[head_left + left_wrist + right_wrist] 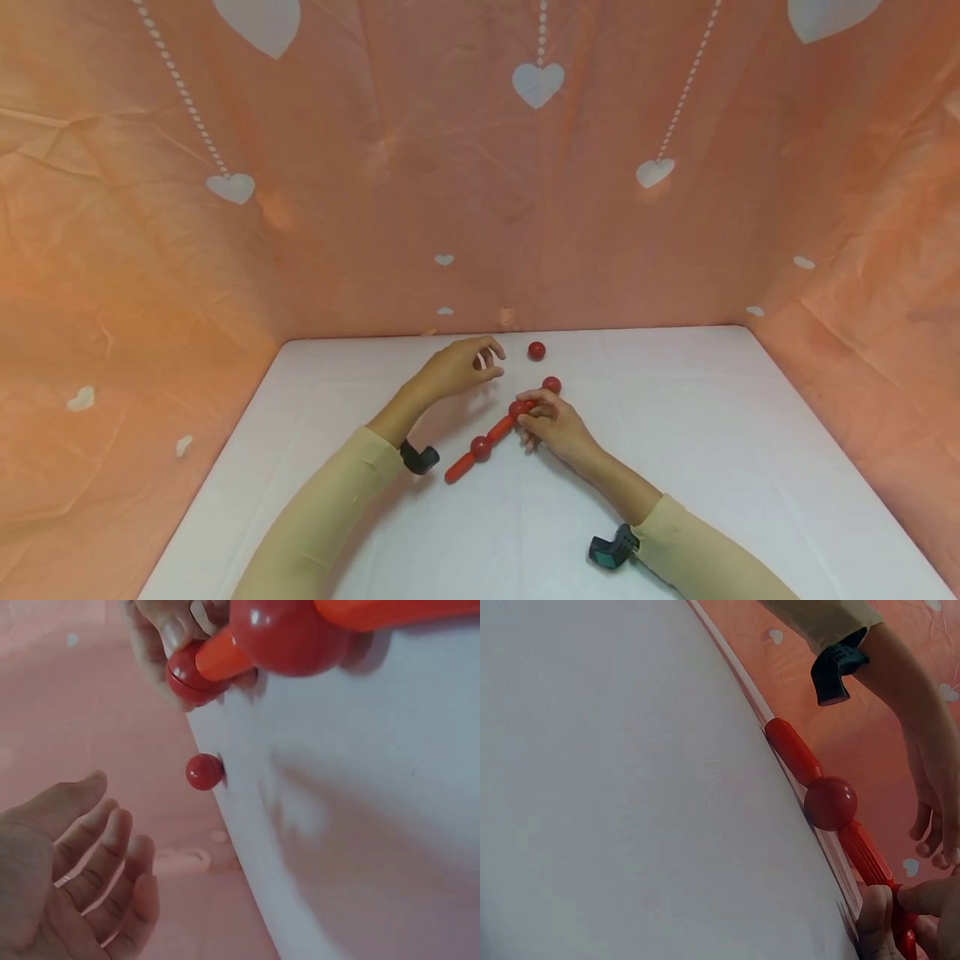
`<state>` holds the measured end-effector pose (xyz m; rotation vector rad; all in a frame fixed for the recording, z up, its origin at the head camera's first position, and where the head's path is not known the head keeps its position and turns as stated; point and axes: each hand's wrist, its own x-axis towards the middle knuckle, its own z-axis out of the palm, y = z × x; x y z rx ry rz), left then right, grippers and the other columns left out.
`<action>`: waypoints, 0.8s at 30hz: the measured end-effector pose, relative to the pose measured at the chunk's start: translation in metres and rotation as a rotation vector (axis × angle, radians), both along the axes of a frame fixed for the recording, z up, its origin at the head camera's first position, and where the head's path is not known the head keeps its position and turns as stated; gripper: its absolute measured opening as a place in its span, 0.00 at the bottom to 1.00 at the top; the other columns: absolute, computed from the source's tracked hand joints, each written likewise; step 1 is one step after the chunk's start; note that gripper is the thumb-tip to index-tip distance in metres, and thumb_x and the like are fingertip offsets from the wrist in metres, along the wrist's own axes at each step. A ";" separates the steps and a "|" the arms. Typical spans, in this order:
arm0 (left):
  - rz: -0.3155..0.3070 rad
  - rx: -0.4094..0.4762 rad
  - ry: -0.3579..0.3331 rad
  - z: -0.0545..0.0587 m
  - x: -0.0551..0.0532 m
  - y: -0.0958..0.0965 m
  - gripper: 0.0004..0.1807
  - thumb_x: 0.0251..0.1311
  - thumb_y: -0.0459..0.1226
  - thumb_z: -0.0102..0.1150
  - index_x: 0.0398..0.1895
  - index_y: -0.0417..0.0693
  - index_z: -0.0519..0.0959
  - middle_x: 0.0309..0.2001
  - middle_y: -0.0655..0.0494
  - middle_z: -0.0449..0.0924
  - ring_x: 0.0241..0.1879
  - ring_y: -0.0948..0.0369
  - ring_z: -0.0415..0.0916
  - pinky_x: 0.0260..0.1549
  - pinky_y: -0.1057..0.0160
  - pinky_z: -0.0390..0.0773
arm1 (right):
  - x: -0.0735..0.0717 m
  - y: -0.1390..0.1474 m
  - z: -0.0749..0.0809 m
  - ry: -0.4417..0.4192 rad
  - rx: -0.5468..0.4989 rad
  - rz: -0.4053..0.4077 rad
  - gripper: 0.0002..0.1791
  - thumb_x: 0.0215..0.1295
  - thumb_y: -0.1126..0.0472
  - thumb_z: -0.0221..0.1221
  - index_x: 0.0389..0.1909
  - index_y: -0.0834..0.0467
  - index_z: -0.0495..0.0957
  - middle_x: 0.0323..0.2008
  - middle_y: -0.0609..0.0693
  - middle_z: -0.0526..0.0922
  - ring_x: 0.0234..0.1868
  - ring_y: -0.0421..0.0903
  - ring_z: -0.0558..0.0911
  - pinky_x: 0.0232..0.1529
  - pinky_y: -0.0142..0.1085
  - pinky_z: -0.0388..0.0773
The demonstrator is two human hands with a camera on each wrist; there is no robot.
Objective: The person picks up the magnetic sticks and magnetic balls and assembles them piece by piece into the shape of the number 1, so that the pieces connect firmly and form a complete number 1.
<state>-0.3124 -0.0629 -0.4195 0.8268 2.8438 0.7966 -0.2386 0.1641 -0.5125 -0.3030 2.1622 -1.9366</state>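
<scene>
A red chain of orange-red rods and round balls lies slantwise on the white table. It has an end rod (460, 467), a ball (481, 448), a second rod (501, 429) and another ball (193, 679). My right hand (558, 429) pinches that last ball between thumb and fingers. Just past these fingers is a further red ball (552, 384); the fingers hide whether it joins the chain. One loose red ball (536, 351) rests near the back edge. My left hand (461, 365) hovers left of it, fingers loosely bent, with nothing in them.
The white tabletop (712, 433) ends at the back against an orange cloth (420, 192) printed with white hearts. More of this cloth rises along both sides. Dark wrist cameras (418, 457) sit on both wrists, close above the table.
</scene>
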 end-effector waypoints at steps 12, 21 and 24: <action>-0.076 0.058 0.001 -0.008 -0.032 0.016 0.16 0.71 0.39 0.71 0.58 0.46 0.82 0.45 0.54 0.85 0.44 0.56 0.81 0.47 0.59 0.82 | 0.000 0.001 -0.002 -0.003 -0.018 -0.007 0.21 0.77 0.65 0.64 0.67 0.64 0.75 0.38 0.59 0.85 0.31 0.46 0.84 0.35 0.34 0.87; -0.093 0.019 0.039 -0.015 -0.048 0.034 0.17 0.71 0.38 0.71 0.60 0.47 0.81 0.52 0.50 0.83 0.46 0.54 0.82 0.47 0.59 0.82 | -0.001 0.000 0.000 -0.010 -0.027 -0.005 0.22 0.77 0.65 0.64 0.67 0.65 0.74 0.39 0.58 0.85 0.31 0.46 0.84 0.35 0.35 0.87; -0.100 -0.005 0.053 -0.016 -0.052 0.039 0.18 0.71 0.37 0.71 0.60 0.47 0.81 0.53 0.49 0.82 0.47 0.54 0.82 0.48 0.59 0.83 | 0.000 0.000 0.000 -0.011 -0.035 -0.005 0.22 0.77 0.65 0.64 0.67 0.65 0.74 0.39 0.58 0.84 0.31 0.46 0.84 0.34 0.35 0.87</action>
